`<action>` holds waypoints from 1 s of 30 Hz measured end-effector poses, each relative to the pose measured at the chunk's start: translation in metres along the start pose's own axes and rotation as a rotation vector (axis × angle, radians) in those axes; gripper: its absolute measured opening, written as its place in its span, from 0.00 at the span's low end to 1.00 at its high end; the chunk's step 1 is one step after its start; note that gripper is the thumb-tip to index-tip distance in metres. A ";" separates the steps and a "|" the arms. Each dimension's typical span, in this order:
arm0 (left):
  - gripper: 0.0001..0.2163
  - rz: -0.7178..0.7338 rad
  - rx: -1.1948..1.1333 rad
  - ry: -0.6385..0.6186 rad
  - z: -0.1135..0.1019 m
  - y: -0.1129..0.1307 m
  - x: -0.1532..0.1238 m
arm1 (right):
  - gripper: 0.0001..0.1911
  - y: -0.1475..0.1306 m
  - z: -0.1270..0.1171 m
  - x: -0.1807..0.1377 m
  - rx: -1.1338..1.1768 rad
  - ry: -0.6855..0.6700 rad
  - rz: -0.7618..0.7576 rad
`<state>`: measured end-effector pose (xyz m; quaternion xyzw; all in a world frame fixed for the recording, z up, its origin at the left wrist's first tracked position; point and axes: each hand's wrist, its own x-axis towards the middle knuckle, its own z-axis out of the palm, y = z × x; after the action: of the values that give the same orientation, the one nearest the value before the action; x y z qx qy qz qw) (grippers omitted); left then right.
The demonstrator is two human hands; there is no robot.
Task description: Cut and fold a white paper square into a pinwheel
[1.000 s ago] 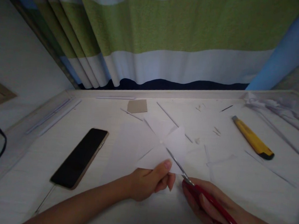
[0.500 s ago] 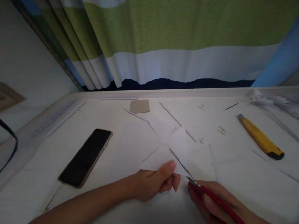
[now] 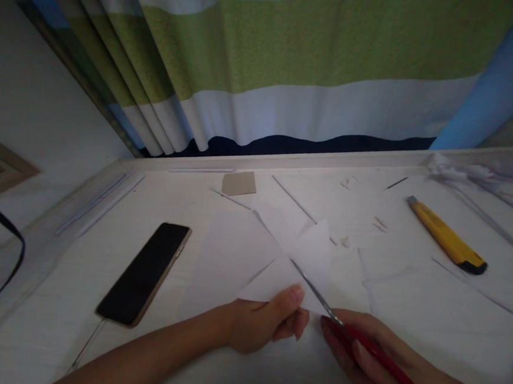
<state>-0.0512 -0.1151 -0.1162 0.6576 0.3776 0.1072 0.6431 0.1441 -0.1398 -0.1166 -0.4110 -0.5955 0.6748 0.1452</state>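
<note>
A white sheet of paper [image 3: 239, 244] with several diagonal slits running toward its middle is held above the table. My left hand [image 3: 268, 317] pinches its near edge, thumb on top and fingers curled beneath. From the lower right, my right hand [image 3: 368, 349] grips red-handled scissors [image 3: 377, 352]. The scissors' metal blades lie along the slit at the paper's near right corner, tips close to the middle, and look nearly closed. Part of the handles is hidden by my fingers.
A phone [image 3: 143, 272] with a cable lies left. A yellow box cutter [image 3: 448, 236] is at right, crumpled paper [image 3: 462, 170] behind it. A cardboard square [image 3: 239, 183], a thin paper stick [image 3: 295, 198] and small scraps [image 3: 379, 223] lie toward the back, before a striped curtain [image 3: 294, 53].
The scissor blades have closed further along the near right slit. The paper and my left hand have shifted slightly down in view.
</note>
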 end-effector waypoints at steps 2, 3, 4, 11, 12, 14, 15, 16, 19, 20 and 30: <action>0.26 -0.007 0.003 -0.003 0.000 -0.001 0.000 | 0.30 0.001 -0.001 0.000 -0.016 -0.009 -0.008; 0.26 -0.011 0.005 -0.002 0.000 -0.001 0.000 | 0.29 0.001 -0.001 0.000 -0.021 -0.014 -0.009; 0.26 -0.015 0.005 -0.001 0.000 -0.001 0.001 | 0.29 0.002 -0.001 0.000 -0.021 -0.019 -0.006; 0.26 -0.004 0.022 0.006 0.000 0.001 0.001 | 0.25 0.005 0.001 0.002 0.105 -0.069 0.038; 0.26 -0.009 0.024 0.012 0.000 0.001 0.001 | 0.25 0.006 0.002 0.002 0.123 -0.068 0.032; 0.27 -0.016 0.026 0.021 0.001 0.001 0.001 | 0.24 0.009 0.001 0.002 0.154 -0.073 0.014; 0.27 -0.015 0.026 0.026 0.001 0.001 0.001 | 0.24 0.011 0.001 0.003 0.161 -0.074 0.000; 0.27 -0.013 0.026 0.030 0.001 0.000 0.001 | 0.23 0.014 0.001 0.003 0.164 -0.080 -0.023; 0.26 -0.007 0.021 0.038 0.001 0.000 0.001 | 0.23 0.021 0.001 0.006 0.163 -0.090 -0.081; 0.26 -0.009 0.019 0.038 0.001 0.000 0.001 | 0.23 0.022 0.001 0.006 0.163 -0.082 -0.085; 0.26 -0.018 0.026 0.028 0.001 0.000 0.002 | 0.23 0.025 0.001 0.009 0.185 -0.087 -0.109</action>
<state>-0.0490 -0.1144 -0.1166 0.6607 0.3937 0.1056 0.6303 0.1450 -0.1400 -0.1428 -0.3332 -0.5578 0.7352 0.1930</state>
